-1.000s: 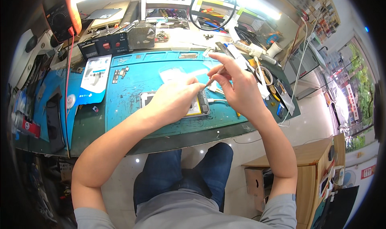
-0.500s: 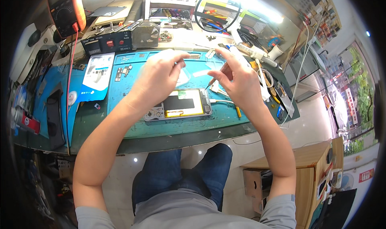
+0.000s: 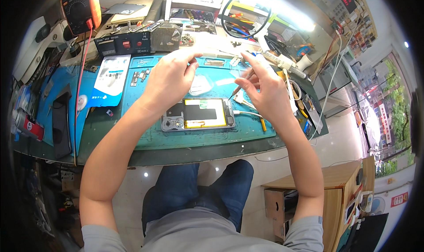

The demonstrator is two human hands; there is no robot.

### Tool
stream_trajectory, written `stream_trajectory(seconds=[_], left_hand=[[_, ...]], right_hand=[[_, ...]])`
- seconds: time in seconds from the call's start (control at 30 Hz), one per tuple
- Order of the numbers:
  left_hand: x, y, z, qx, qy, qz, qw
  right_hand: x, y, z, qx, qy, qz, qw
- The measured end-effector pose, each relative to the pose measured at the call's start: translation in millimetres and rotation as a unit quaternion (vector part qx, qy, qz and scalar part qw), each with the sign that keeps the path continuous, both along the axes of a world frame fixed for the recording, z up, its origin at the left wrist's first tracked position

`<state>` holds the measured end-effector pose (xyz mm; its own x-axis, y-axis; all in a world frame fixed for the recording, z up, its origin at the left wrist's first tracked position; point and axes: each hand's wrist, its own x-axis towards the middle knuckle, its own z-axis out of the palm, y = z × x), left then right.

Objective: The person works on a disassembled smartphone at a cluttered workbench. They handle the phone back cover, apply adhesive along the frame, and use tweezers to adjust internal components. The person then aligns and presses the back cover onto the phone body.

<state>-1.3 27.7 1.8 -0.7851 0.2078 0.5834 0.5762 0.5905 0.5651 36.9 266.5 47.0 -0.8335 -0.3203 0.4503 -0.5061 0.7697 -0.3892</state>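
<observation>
An opened phone (image 3: 170,123) lies on the blue-green work mat (image 3: 176,139), its yellow-edged battery (image 3: 198,112) uncovered. A white cable (image 3: 247,113) runs up to its right end. My right hand (image 3: 263,86) is closed round a thin screwdriver (image 3: 236,91), whose dark tip points down just above the phone's upper right corner. Up and to the left of the phone, my left hand (image 3: 172,75) hovers with thumb and forefinger bent toward each other; anything small between them is too hard to make out. A clear plastic piece (image 3: 201,86) sits between the hands.
Small circuit parts (image 3: 140,76) and a white-and-blue packet (image 3: 109,79) lie left of my left arm. A dark phone (image 3: 62,124) is farther left. Cables and tools, including a yellow-handled one (image 3: 263,124), crowd the right. A black power unit (image 3: 123,44) stands behind.
The bench sits slightly differently in view. My left hand has drawn back leftward from above the plastic piece, baring more of it. My right hand stays near the phone's corner with the screwdriver.
</observation>
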Motion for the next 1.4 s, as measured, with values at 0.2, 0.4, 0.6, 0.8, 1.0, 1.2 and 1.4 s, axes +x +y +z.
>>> stream_trajectory(seconds=[0.2,0.4,0.6,0.8,1.0,1.2,1.4], left_hand=[[-5.0,-5.8,-4.5,-0.005,0.006,0.017,1.000],[-6.8,-5.8,-6.8,-0.009,0.001,0.016,1.000],[-6.6,-9.0,-8.7,-0.008,-0.003,0.026,1.000],[-8.7,-9.4,-10.7,-0.024,0.021,0.040,0.999],[-9.2,-11.2,-12.9,-0.033,0.016,0.057,0.998],[-6.3,-6.9,-13.7,-0.064,0.002,0.035,0.997],[2.0,-3.6,-7.9,-0.102,-0.009,-0.005,0.995]], right_hand=[[1.1,-2.5,13.6,0.011,-0.123,-0.023,0.992],[0.9,2.7,0.0,-0.158,-0.132,0.037,0.978],[-4.2,-0.6,8.3,-0.011,-0.066,-0.017,0.998],[-23.2,-27.6,-23.4,-0.253,0.005,0.018,0.967],[-44.6,-41.7,-42.0,-0.290,-0.065,0.018,0.955],[-49.1,-35.6,-45.0,-0.292,-0.056,0.008,0.955],[-32.9,-36.9,-32.1,-0.304,-0.059,0.019,0.951]])
